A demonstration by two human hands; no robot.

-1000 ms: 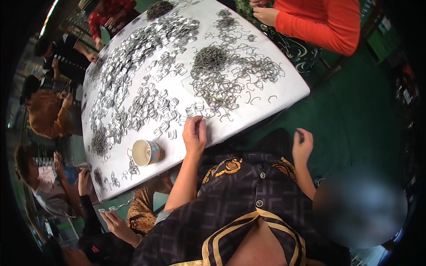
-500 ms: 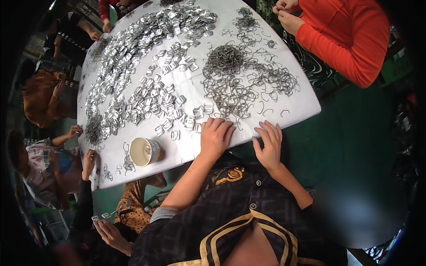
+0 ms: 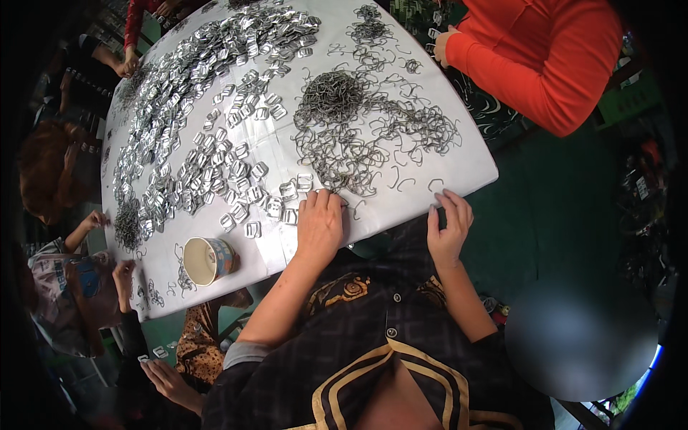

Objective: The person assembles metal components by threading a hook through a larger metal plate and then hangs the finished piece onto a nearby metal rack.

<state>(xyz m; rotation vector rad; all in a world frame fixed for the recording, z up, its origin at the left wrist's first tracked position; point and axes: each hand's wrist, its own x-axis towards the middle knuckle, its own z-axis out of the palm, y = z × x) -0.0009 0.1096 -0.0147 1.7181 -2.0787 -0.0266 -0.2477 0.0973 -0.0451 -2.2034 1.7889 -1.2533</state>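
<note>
Two bare hands rest at the near edge of a white-covered table [image 3: 459,168] strewn with metal parts.

The left hand [image 3: 319,228] lies palm down on the white cover, fingers flat and close together, gripping nothing; its fingertips touch the near fringe of the tangled heap of thin grey bent-wire hooks [image 3: 351,122]. The right hand [image 3: 448,229] sits at the table's edge, fingers loosely curled, tips on the rim just below a single loose wire hook [image 3: 436,183]; I cannot tell whether it pinches anything. The spread of flat silver rectangular metal buckles [image 3: 215,143] lies left of the wire heap. A round paper cup [image 3: 208,259] stands left of the left hand. A person's orange sleeve [image 3: 545,64] reaches in at the table's far right.
</note>
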